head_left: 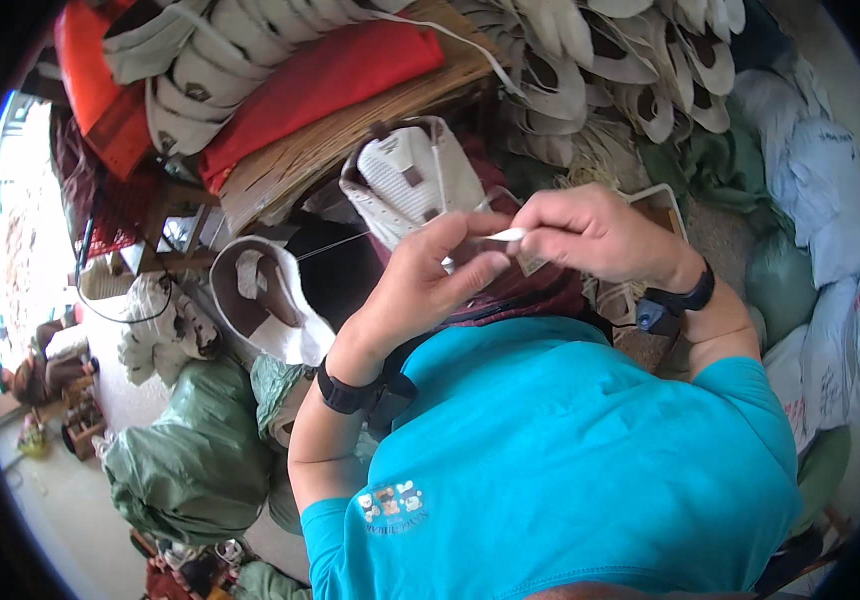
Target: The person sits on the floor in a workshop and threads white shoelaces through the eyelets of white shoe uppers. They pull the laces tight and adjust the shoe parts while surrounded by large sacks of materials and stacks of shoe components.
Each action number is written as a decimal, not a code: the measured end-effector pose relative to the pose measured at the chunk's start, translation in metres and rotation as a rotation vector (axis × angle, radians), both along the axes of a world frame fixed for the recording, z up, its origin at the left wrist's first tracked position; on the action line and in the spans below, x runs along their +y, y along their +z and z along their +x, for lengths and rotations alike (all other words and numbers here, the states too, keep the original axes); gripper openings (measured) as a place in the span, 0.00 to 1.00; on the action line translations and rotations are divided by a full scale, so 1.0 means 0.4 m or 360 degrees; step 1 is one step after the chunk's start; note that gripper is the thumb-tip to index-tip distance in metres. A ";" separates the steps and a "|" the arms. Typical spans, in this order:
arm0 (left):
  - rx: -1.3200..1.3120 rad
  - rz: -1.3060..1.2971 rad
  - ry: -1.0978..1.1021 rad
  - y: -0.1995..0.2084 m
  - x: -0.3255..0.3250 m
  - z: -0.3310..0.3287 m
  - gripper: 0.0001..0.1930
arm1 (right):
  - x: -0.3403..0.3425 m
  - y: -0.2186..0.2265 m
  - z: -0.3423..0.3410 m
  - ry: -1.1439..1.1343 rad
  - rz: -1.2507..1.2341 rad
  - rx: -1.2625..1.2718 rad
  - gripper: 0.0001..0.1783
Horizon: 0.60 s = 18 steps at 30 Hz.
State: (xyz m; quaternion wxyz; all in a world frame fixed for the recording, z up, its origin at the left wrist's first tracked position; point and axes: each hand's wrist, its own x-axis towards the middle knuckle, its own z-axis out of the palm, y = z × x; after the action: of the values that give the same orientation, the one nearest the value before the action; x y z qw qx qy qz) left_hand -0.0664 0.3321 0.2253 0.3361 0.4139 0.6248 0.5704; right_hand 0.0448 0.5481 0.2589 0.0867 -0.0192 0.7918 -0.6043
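Observation:
My right hand pinches a small white pointed piece between thumb and forefinger; its exact kind is unclear. My left hand is close beside it, fingers curled, thumb and forefinger near the white tip. What its other fingers hold is hidden. A pale thread stretches from a white shoe upper with brown lining toward my left hand and passes behind it. Just beyond my hands is another upper, white and brown with a ribbed panel, resting against maroon cloth on my lap.
A wooden bench ahead carries red cloth and a row of stacked white uppers. More pale uppers hang in bunches at far right. Green sacks lie left, pale blue sacks right.

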 end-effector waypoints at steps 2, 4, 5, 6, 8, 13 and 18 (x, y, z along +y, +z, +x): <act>-0.0195 -0.0280 -0.0001 0.007 -0.051 -0.012 0.11 | 0.026 0.008 -0.014 -0.0168 -0.0074 -0.0094 0.06; -0.0350 -0.0323 0.0066 0.002 -0.096 -0.015 0.09 | 0.085 -0.034 -0.029 -0.0416 -0.0104 -0.0015 0.08; -0.0321 -0.0249 0.0120 -0.008 -0.119 -0.014 0.10 | 0.119 -0.067 -0.036 -0.0536 -0.0051 0.0059 0.08; -0.0290 -0.0177 0.0159 -0.023 -0.142 -0.018 0.10 | 0.146 -0.089 -0.040 -0.0627 -0.0087 0.0041 0.08; -0.0294 -0.0206 0.0223 -0.043 -0.183 -0.034 0.12 | 0.195 -0.133 -0.044 -0.0817 -0.0178 0.0000 0.08; 0.0624 -0.0336 0.0237 -0.058 -0.213 -0.025 0.11 | 0.280 -0.250 -0.056 -0.1105 0.1081 0.0235 0.10; 0.0379 -0.0270 0.0222 -0.069 -0.206 -0.015 0.09 | 0.251 -0.213 -0.078 -0.0888 0.1825 0.0570 0.10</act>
State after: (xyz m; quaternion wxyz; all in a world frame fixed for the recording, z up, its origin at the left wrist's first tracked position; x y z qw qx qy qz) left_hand -0.0726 0.2498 0.1978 0.2529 0.4044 0.7333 0.4845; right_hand 0.0135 0.6485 0.1739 -0.2098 0.1356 0.9654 -0.0744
